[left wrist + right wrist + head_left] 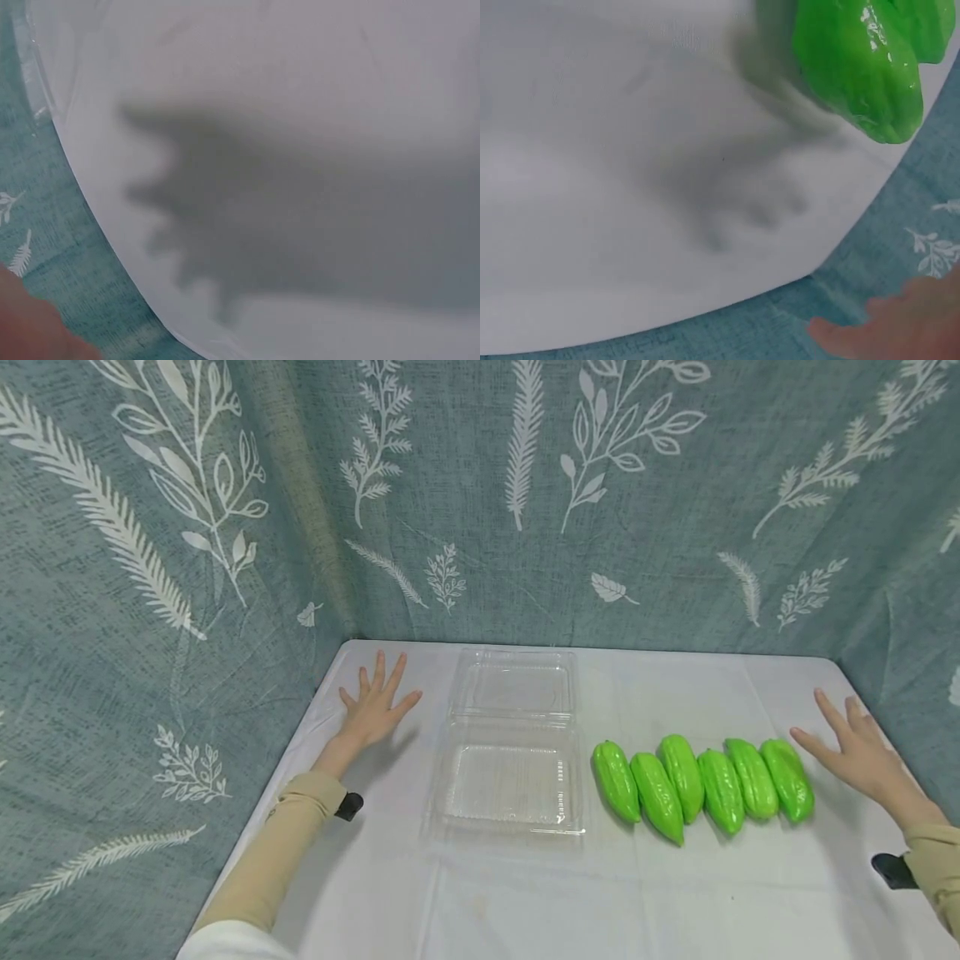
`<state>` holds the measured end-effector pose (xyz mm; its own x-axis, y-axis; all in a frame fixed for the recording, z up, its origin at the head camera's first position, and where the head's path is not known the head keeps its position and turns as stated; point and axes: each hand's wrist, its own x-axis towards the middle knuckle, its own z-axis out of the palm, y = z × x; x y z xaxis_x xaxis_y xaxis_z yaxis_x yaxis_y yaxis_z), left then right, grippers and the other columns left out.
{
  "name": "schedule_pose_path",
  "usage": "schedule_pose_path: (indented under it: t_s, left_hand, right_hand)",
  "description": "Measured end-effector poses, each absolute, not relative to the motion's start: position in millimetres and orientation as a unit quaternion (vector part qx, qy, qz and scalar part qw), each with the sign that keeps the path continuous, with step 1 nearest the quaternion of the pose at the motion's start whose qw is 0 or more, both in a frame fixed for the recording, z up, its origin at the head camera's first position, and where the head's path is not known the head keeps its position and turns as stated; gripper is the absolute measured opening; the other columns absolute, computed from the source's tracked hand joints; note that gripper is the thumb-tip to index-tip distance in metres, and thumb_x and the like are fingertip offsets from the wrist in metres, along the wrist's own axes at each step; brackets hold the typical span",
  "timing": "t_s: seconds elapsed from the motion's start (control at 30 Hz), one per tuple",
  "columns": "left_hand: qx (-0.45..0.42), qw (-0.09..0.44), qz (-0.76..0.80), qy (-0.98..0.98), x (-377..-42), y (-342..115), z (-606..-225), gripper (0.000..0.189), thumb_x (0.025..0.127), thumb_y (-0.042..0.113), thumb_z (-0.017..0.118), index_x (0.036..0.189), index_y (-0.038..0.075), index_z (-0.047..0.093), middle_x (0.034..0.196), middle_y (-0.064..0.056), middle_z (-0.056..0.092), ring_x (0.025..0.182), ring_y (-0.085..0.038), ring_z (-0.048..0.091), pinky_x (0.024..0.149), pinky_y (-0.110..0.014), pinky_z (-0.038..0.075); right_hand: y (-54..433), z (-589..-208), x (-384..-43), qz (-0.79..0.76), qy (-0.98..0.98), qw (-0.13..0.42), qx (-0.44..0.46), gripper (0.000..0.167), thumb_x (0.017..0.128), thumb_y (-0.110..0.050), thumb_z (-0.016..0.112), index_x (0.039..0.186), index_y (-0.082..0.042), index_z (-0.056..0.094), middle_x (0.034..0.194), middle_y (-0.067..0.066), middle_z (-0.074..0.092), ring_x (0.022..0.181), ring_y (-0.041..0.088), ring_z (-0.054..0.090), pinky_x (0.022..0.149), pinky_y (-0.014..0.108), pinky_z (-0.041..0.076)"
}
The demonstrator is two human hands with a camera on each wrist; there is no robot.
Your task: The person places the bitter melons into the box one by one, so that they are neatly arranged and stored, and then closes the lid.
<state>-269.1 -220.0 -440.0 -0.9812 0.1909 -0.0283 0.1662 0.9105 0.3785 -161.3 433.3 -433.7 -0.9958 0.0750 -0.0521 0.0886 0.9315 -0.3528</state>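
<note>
My left hand hovers over the left side of the table with its fingers spread, holding nothing. Only a blurred part of that hand enters the left wrist view. On the right, my other hand is also spread and holds nothing. It is nearest to a row of several glossy, ribbed, elongated green vegetables, whose exact kind is unclear. One green vegetable fills the top of the right wrist view. Between my left hand and the row lies a clear plastic clamshell box, its lid folded back away from me.
A white cloth covers the table. Teal curtains with white leaf patterns hang behind it and at both sides. Each hand casts a shadow on the cloth, and a dark wrist device sits under the left sleeve.
</note>
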Motion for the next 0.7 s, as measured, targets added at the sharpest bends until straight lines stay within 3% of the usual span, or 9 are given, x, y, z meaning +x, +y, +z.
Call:
schedule_pose_path:
  t_s: [0.23,0.5,0.7]
  left_hand:
    - [0.102,0.059,0.244,0.963,-269,-211,-440,0.074,0.096,0.062,0.030,0.151,0.033,-0.011,0.158,-0.007,-0.020,0.141,-0.051,-0.011,0.102,-0.082,-0.005]
    - [0.129,0.091,0.329,0.931,-268,-196,-443,0.073,0.099,0.049,0.038,0.153,0.027,-0.006,0.159,-0.011,-0.016,0.141,-0.054,-0.005,0.103,-0.082,-0.002]
    - [0.167,0.116,0.393,0.897,-267,-186,-447,0.071,0.101,0.039,0.041,0.151,0.034,-0.008,0.159,-0.004,-0.019,0.145,-0.044,-0.008,0.109,-0.077,-0.001]
  right_hand:
    - [434,-434,-164,-0.262,0.963,0.056,0.020,0.082,0.099,-0.046,0.038,0.149,-0.008,-0.015,0.144,0.043,-0.018,0.130,0.066,-0.009,0.092,0.086,0.007]
    - [433,-440,-169,-0.292,0.954,0.069,0.010,0.081,0.100,-0.044,0.036,0.148,-0.003,-0.015,0.149,0.037,-0.011,0.135,0.058,-0.013,0.099,0.082,0.004]
    - [435,-439,-173,-0.297,0.946,0.124,0.031,0.082,0.100,-0.050,0.031,0.146,-0.010,-0.023,0.149,0.034,-0.017,0.128,0.068,0.004,0.094,0.082,0.016]
